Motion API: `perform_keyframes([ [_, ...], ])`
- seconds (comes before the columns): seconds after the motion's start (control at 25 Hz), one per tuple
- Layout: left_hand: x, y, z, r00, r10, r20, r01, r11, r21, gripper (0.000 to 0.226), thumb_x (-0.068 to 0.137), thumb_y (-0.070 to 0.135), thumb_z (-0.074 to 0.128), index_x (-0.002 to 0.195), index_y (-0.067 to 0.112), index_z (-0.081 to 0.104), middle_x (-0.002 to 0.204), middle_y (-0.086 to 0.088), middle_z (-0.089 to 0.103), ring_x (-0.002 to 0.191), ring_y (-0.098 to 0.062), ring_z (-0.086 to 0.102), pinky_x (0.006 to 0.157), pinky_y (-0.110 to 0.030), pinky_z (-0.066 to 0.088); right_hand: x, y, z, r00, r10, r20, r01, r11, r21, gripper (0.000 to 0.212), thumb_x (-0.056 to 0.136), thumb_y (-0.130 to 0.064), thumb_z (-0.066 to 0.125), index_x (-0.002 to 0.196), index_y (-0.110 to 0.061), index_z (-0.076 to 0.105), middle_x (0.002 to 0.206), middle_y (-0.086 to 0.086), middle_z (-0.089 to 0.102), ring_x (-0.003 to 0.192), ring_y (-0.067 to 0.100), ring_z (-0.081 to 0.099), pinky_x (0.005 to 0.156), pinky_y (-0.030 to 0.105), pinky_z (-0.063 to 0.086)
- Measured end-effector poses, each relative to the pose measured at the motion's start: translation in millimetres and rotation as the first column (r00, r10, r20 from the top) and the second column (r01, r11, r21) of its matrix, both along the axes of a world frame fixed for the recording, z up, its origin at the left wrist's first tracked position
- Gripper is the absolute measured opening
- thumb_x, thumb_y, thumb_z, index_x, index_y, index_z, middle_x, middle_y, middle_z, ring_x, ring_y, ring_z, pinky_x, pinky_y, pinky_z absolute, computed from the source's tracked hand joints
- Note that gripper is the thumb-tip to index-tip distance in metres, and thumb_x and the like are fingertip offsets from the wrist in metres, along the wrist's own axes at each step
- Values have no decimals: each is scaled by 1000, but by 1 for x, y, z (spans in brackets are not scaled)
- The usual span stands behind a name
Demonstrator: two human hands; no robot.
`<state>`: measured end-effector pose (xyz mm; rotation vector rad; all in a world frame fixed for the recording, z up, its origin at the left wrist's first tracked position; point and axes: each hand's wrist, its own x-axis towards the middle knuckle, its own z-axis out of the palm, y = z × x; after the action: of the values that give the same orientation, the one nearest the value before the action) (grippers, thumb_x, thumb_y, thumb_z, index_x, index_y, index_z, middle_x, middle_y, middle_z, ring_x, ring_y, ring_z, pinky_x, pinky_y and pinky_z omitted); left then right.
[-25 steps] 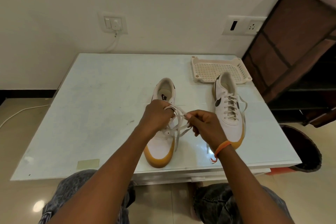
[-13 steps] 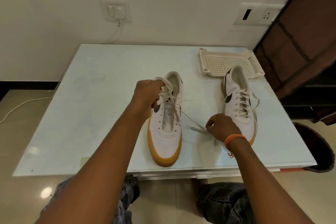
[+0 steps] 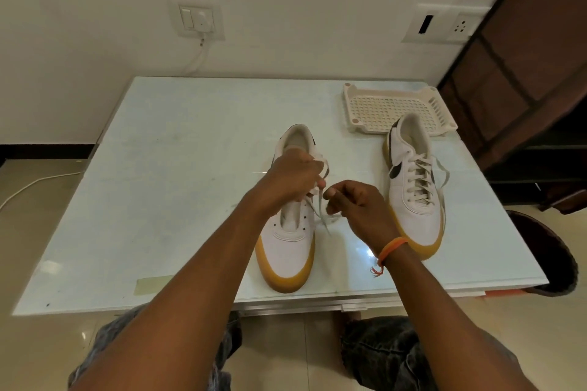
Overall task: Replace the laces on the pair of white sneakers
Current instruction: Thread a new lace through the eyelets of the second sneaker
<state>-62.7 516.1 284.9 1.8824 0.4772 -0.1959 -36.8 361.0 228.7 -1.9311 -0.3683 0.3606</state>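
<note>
A person seated at a pale glass-topped table (image 3: 158, 200) works on a pair of white sneakers with gum-coloured soles. The left hand (image 3: 293, 178) is curled around a gathered bunch of white lace (image 3: 320, 168) above the near sneaker (image 3: 287, 251), which stands toe toward the person at the table's front centre, its lower eyelets bare. The right hand (image 3: 355, 209), an orange band (image 3: 392, 247) on its wrist, has its fingers curled just beside the left hand, pinching a strand of the same lace between thumb and forefinger; loose strands hang from the two hands to the table beside the shoe. The second sneaker (image 3: 413, 197) stands to the right, fully laced, its lace ends trailing down its outer side. Behind it, at the table's far right corner, sits a cream perforated plastic tray (image 3: 381, 108); the sneaker's heel hides its front edge, and the visible grid of the tray holds nothing.
</note>
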Motion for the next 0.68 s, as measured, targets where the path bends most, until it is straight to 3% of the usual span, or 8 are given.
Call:
perform_keyframes([
  [0.08, 0, 0, -2, 999, -39, -14, 39, 999, 25, 28, 99, 25, 44, 103, 10, 68, 88, 1, 74, 68, -12, 63, 60, -25, 49, 9, -8, 1, 998, -17, -55, 18, 1000, 18, 7, 94, -18, 61, 98, -17, 67, 83, 3, 69, 80, 15, 67, 71, 29, 54],
  [0.12, -1, -2, -2, 998, -64, -27, 65, 998, 21, 28, 99, 25, 44, 101, 10, 67, 86, 1, 73, 68, -13, 62, 60, -25, 49, 13, -12, 0, 994, 9, -112, -5, 999, 35, 14, 93, -18, 63, 107, -19, 64, 90, 3, 68, 85, 19, 67, 72, 33, 55],
  [0.2, 0, -6, -3, 993, -117, -32, 118, 992, 35, 27, 100, 24, 44, 93, 11, 67, 73, 5, 70, 65, -12, 61, 61, -25, 48, 15, -14, 1, 987, 75, -140, -72, 997, 28, 30, 90, -19, 67, 118, -24, 59, 101, 1, 67, 89, 22, 67, 73, 36, 57],
  [0.28, 0, -9, -4, 991, -132, -16, 132, 990, 47, 29, 101, 25, 45, 87, 11, 67, 59, 11, 67, 61, -10, 59, 61, -26, 47, 14, -13, 2, 985, 118, -125, -116, 993, 22, 30, 88, -26, 69, 116, -29, 60, 101, -2, 69, 89, 18, 69, 74, 38, 58],
  [0.36, 2, -9, -6, 993, -116, -1, 116, 993, 31, 30, 100, 27, 45, 90, 10, 68, 63, 9, 70, 63, -10, 61, 64, -30, 50, 11, -11, 4, 982, 120, -147, -104, 988, 111, 34, 83, -33, 69, 115, -29, 60, 95, 1, 73, 87, 14, 71, 72, 29, 58],
  [0.44, 2, -11, -8, 994, -111, -3, 111, 993, 26, 31, 100, 28, 42, 92, 10, 66, 76, 1, 72, 70, -14, 64, 70, -34, 53, 9, -10, 6, 989, 83, -125, -61, 983, 171, 39, 83, -29, 70, 119, -22, 59, 90, 7, 75, 85, 15, 72, 69, 20, 54],
  [0.56, 3, -17, -10, 990, -141, 7, 140, 989, 49, 34, 102, 29, 40, 93, 10, 66, 86, -6, 72, 74, -16, 65, 68, -32, 54, 9, -11, 7, 997, 68, -28, -64, 989, 132, 28, 91, -17, 65, 118, -18, 60, 84, 9, 75, 78, 21, 72, 68, 29, 57],
  [0.68, 3, -17, -14, 991, -125, 45, 114, 974, 196, 27, 101, 23, 42, 95, 11, 64, 87, -4, 69, 63, -13, 64, 55, -23, 52, 17, -19, 10, 997, 4, -73, 7, 988, 154, 22, 96, -4, 53, 112, -15, 64, 73, 7, 72, 68, 22, 69, 62, 33, 54],
])
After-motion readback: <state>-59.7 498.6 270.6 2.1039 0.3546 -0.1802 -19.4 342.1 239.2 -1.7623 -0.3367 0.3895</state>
